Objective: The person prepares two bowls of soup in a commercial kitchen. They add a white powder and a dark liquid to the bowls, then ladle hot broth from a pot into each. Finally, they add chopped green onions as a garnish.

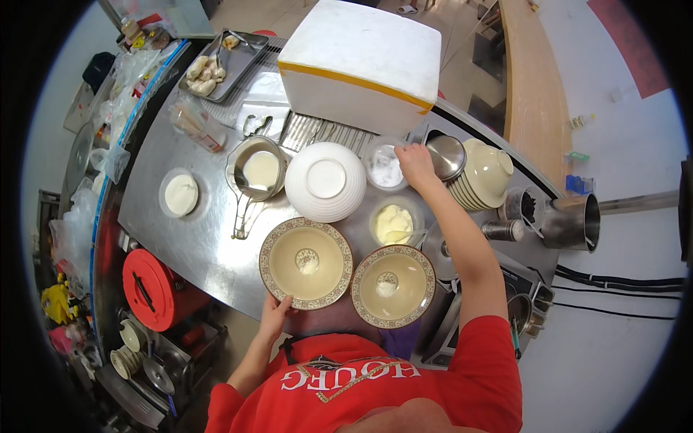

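My left hand grips the near rim of a patterned cream bowl, thumb over the edge. A second patterned bowl stands just to its right. Each bowl has a little white matter at its bottom. My right hand is at the right rim of a clear plastic tub of white granules, fingers bunched. Whether they pinch anything is hidden. Closer to me sits a tub of pale yellow paste with a plastic spoon in it. An upturned white bowl lies left of the granules.
A white foam box stands at the back. Right of my hand are a metal lid and stacked cream bowls. A strainer over a pot and a lidded white tub stand left. Below the counter's left side is a red bucket.
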Motion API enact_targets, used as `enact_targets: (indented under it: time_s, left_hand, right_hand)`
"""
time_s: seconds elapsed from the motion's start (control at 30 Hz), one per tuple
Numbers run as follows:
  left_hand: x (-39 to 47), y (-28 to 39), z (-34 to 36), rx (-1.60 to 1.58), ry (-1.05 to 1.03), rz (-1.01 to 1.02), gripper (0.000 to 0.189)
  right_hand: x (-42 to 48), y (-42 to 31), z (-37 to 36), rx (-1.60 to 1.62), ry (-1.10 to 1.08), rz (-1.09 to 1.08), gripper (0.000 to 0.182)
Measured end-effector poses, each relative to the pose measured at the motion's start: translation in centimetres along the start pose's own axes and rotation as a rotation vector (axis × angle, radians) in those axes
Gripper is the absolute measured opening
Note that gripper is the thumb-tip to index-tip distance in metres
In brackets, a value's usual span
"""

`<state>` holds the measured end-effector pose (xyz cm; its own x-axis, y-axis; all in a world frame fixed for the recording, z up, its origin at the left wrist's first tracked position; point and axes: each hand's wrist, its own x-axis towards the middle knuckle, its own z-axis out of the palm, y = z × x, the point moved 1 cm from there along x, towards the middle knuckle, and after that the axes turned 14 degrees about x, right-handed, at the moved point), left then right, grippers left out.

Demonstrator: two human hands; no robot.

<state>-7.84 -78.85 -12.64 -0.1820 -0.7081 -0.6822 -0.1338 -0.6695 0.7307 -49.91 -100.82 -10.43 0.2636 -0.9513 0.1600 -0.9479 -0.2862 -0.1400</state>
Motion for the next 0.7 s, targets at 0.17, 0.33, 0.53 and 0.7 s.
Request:
enact_targets:
  time_s: [0.17,0.33,0.53,0.7]
  left_hand:
    - [0.3,-0.5,-0.1,-0.009,0.005,0.021,0.029]
    - [0.4,-1.0,-0.2,0.019,-0.015,0.058,0.029]
    - [0.5,-1.0,-0.3,0.032,-0.036,0.059,0.031]
    - [0.7,-1.5,-0.3,0.02,-0.019,0.078,0.033]
  right_hand:
    - [-1.0,-0.7,0.4,0.126,0.065,-0.136,0.006]
    - [-2.1,-0.7,1.4,0.381,0.059,0.222,0.007]
    - [-3.3,1.2,1.2,0.752,0.106,0.462,0.007]
    - [-4.7,0.2,-2.7,0.785,0.051,0.512,0.007]
